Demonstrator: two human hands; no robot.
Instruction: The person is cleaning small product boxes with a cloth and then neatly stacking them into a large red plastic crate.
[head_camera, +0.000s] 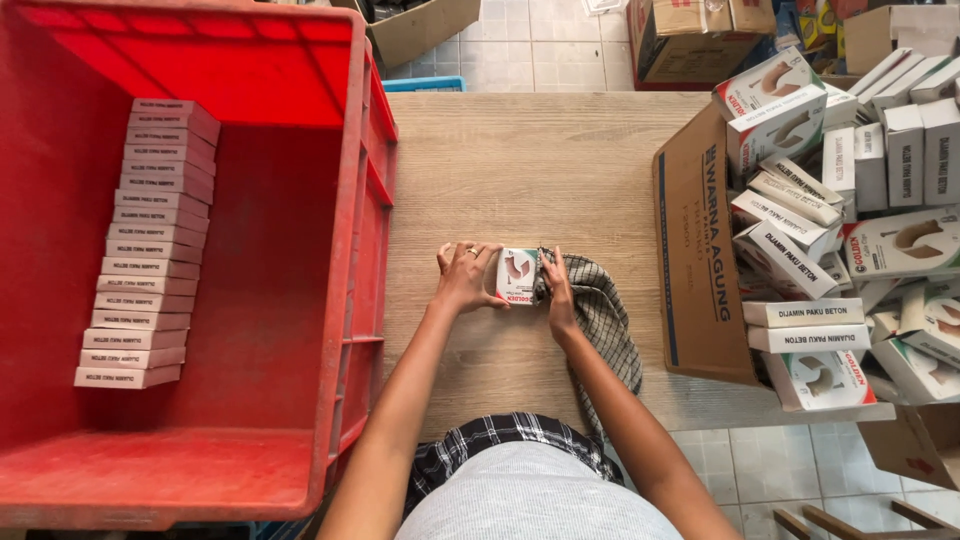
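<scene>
A small white box (518, 276) with a brown picture on its face lies on the wooden table (530, 160). My left hand (464, 279) grips its left side, a ring on one finger. My right hand (558, 290) presses a checked cloth (605, 320) against the box's right edge. The cloth trails down over the table's near edge.
A big red crate (300, 80) on the left holds a row of several flat boxes (150, 245) stacked on edge. On the right, an opened cardboard carton (700, 250) is full of several white boxes (800, 240). More cartons sit on the tiled floor beyond.
</scene>
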